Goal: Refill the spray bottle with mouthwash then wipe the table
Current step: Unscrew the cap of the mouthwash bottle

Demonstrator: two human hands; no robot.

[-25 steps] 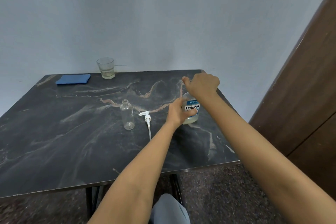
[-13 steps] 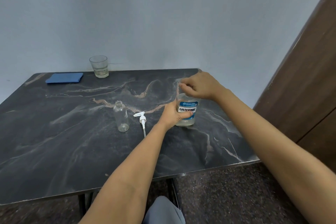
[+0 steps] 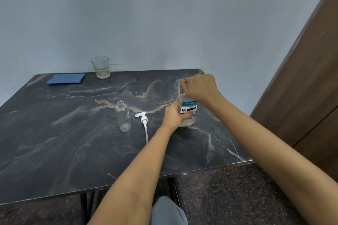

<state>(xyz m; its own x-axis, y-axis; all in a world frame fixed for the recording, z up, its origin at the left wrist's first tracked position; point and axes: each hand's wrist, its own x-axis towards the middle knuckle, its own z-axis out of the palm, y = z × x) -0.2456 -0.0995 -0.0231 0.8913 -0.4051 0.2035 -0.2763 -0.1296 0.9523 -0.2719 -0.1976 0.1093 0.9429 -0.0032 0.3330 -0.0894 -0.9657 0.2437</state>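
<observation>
A person stands at a dark, marble-patterned tabletop (image 3: 76,144) pushed against a pale wall, with both bare arms reaching forward. The mouthwash bottle (image 3: 188,110) stands upright near the right side of the tabletop, its blue and white label facing the camera and a shallow layer of pale liquid in its base. The left hand (image 3: 173,116) wraps around the lower body of the bottle, its fingers (image 3: 191,114) curled across the label and pressed against the plastic. The right hand (image 3: 200,87) sits on top of the bottle, closed in a fist over the neck; the cap is hidden inside that grip, so whether it is on or off cannot be told.

Just left of the left hand lies the white pump sprayer head (image 3: 143,118), flat on the tabletop with its thin dip tube running back toward the near edge. Just beside it, further left, stands the small clear spray bottle (image 3: 123,116), upright, open at the mouth and looking empty.

Well apart from these, at the far edge by the wall, a drinking glass (image 3: 100,67) stands with a little pale liquid in the bottom. A folded blue cloth (image 3: 66,78) lies flat to its left, near the far left corner.
</observation>
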